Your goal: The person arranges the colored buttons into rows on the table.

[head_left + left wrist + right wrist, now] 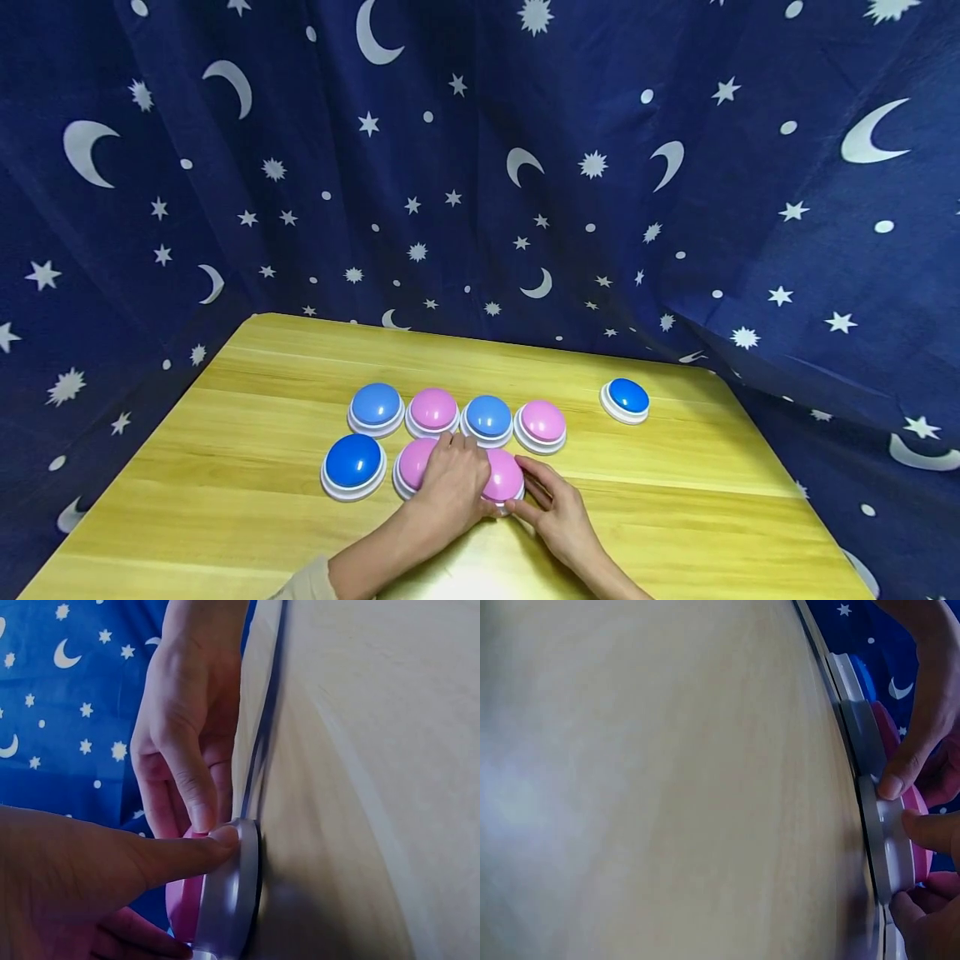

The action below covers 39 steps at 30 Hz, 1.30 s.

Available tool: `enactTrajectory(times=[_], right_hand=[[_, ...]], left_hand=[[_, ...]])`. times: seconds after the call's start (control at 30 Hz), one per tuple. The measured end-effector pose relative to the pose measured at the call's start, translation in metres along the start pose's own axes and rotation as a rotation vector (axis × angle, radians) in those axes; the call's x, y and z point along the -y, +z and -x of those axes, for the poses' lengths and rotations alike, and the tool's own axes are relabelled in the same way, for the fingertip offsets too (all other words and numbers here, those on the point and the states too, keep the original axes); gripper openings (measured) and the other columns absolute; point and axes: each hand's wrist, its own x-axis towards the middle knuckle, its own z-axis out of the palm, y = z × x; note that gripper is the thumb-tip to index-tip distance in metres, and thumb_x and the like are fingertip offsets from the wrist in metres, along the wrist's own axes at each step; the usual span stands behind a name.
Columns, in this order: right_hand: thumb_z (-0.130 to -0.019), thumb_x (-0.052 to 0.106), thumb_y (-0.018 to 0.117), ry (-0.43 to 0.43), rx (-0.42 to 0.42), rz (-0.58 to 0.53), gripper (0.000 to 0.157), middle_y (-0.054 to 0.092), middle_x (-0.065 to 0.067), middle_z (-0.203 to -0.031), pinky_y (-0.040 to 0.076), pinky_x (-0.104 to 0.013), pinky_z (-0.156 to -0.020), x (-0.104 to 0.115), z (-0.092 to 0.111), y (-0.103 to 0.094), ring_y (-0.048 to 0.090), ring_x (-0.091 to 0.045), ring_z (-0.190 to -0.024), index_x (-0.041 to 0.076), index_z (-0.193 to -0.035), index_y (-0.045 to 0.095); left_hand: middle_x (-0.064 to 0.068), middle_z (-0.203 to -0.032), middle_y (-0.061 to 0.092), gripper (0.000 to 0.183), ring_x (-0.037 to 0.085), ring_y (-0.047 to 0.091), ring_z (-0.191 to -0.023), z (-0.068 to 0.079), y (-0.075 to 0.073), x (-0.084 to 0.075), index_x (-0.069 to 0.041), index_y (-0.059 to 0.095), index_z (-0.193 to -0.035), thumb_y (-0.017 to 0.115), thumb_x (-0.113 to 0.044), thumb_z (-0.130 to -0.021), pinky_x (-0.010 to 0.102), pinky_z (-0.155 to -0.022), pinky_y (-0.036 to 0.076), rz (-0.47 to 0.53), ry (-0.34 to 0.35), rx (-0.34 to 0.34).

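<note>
Both of my hands hold one round pink push button (504,477) with a white base, at the right end of the front row. My left hand (456,477) grips its left side, the thumb on the base's front edge. On its right side my right hand (558,512) holds the base between thumb and fingers. In the left wrist view the thumbs sit close together on the white base (231,900). The right wrist view shows the base (892,847) nearly level with the table. Another pink button (416,461), partly behind my left hand, stands just left of it.
A dark blue button (353,461) stands at the front row's left. Behind run a light blue (376,404), a pink (433,409), a light blue (488,416) and a pink button (543,422). Another blue button (627,397) sits apart, far right. A starry curtain (480,167) surrounds the wooden table (225,467).
</note>
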Motion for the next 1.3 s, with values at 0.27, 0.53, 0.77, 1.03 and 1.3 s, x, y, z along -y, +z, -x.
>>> enactTrajectory(times=[0.27, 0.53, 0.77, 1.03, 1.3], right_hand=[[-0.077, -0.008, 0.079, -0.001, 0.010, -0.015, 0.059, 0.054, -0.025, -0.134, 0.043, -0.031, -0.101, 0.001, 0.000, -0.001, 0.051, -0.040, -0.126, -0.006, -0.132, 0.056], [-0.075, -0.008, 0.081, -0.043, -0.005, -0.014, 0.064, 0.052, -0.029, -0.135, 0.043, -0.036, -0.101, 0.004, -0.001, -0.008, 0.049, -0.044, -0.126, -0.011, -0.132, 0.053], [-0.077, -0.007, 0.080, -0.065, -0.080, 0.059, 0.062, 0.052, -0.026, -0.136, 0.043, -0.031, -0.101, 0.005, -0.010, -0.035, 0.047, -0.040, -0.129, -0.010, -0.133, 0.053], [-0.085, 0.004, 0.077, -0.031, -0.199, 0.218, 0.063, 0.047, -0.029, -0.142, 0.040, -0.021, -0.100, 0.007, -0.024, -0.094, 0.045, -0.043, -0.130, -0.011, -0.139, 0.047], [-0.092, 0.032, 0.072, 0.141, -0.261, 0.400, 0.079, 0.035, -0.027, -0.152, 0.034, -0.035, -0.108, 0.007, -0.039, -0.155, 0.036, -0.042, -0.138, -0.006, -0.149, 0.033]], left_hand=[[0.005, -0.081, 0.059, 0.080, 0.019, 0.056, -0.079, 0.001, -0.005, 0.002, -0.005, 0.073, -0.097, 0.075, -0.077, -0.061, 0.031, -0.077, 0.044, 0.048, 0.001, 0.064], [0.000, -0.081, 0.059, 0.068, 0.017, 0.058, -0.083, -0.011, -0.017, 0.006, -0.010, 0.071, -0.092, 0.074, -0.073, -0.068, 0.032, -0.081, 0.045, 0.096, 0.036, 0.077], [-0.003, -0.080, 0.056, 0.060, 0.015, 0.057, -0.080, -0.043, -0.022, 0.002, -0.013, 0.069, -0.091, 0.073, -0.070, -0.073, 0.030, -0.080, 0.045, 0.204, 0.095, -0.003], [-0.001, -0.099, 0.062, 0.068, 0.016, 0.061, -0.095, -0.100, -0.016, -0.016, -0.010, 0.068, -0.110, 0.069, -0.070, -0.077, 0.032, -0.094, 0.046, 0.370, 0.130, -0.018], [0.005, -0.123, 0.062, 0.083, 0.016, 0.061, -0.109, -0.158, 0.007, -0.036, -0.006, 0.059, -0.134, 0.074, -0.064, -0.077, 0.028, -0.090, 0.050, 0.524, 0.098, 0.077]])
